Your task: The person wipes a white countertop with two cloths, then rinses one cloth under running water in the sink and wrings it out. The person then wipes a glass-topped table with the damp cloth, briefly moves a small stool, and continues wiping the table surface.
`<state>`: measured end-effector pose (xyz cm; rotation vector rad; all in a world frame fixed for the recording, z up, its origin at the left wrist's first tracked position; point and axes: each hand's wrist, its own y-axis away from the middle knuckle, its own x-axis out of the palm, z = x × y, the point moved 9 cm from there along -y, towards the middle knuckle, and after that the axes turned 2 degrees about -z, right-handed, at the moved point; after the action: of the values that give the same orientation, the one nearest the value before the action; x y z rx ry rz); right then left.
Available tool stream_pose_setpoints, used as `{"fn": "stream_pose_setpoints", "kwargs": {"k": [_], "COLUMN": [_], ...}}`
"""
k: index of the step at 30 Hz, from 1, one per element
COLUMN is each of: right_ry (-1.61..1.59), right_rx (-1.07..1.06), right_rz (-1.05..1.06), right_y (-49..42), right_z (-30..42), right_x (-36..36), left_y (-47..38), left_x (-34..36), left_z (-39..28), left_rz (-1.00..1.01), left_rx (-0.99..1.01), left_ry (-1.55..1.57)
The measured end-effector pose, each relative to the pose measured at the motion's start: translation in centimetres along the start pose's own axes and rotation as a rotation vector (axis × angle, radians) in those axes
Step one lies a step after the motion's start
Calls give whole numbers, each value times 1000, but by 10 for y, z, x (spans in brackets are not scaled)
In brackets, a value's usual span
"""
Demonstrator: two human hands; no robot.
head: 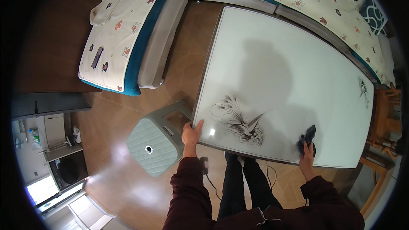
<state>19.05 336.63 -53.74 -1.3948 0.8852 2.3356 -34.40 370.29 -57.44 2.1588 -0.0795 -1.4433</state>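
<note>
A white glossy tabletop with a dark rim spreads before me, bearing a dark feathered bird print near its front left. At the table's near left corner, my left hand grips the edge, thumb lying on top; the undersides of its fingers are hidden. My right hand presses a crumpled dark grey cloth onto the surface near the front edge, right of the bird print. Part of the cloth is hidden under the fingers.
A pale green padded stool stands left of the table. Sofas with a bear-patterned cover line the left and far sides; a remote control lies on one. Wooden chairs stand at right. A cable trails on the floor.
</note>
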Motion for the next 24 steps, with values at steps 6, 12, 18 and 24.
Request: {"fn": "stream_pose_setpoints", "kwargs": {"k": [6, 12, 18, 24], "right_ry": [-42, -26, 129, 230], "right_rx": [-31, -628, -595, 181], "right_rz": [-353, -256, -287, -405], "right_y": [-49, -77, -147, -273], "right_z": [88, 307, 194, 94], "right_x": [30, 80, 9, -70], "left_y": [23, 3, 2, -1], "left_x": [17, 18, 24, 29], "left_z": [3, -18, -25, -20], "left_rz": [51, -83, -7, 57], "left_rx": [-94, -48, -63, -105], "left_ry": [44, 44, -6, -43]}}
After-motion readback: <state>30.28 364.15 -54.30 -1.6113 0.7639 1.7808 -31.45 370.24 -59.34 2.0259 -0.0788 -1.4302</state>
